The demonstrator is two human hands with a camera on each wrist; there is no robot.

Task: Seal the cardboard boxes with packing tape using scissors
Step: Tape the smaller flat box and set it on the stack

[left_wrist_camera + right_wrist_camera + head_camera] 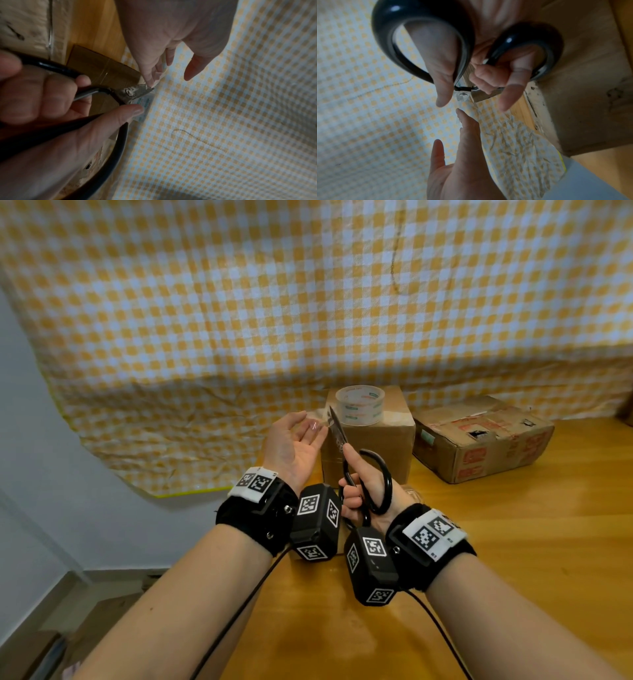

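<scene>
Here we see:
Right grip (363, 491): fingers curled through the scissors (356, 470) handles.
Left grip (294, 446): fingers relaxed, fingertips beside the blades.
Tape roll (360, 405): atop the box (370, 446), just beyond.

Bright, even head view with bowed wide-angle edges, dimmer, softly blurred wrist views, small glints on glossy black handles

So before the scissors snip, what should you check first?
1. Right hand grips the scissors: ok.
2. Blades reach the clear tape strip by the left hand: ok.
3. Left fingers away from the blade tip: not ok, they sit right against it.
4. Strip pulled tight: cannot tell.
5. Tape roll resting steady on the small box: ok.
6. Second box out of the way: ok.
</scene>
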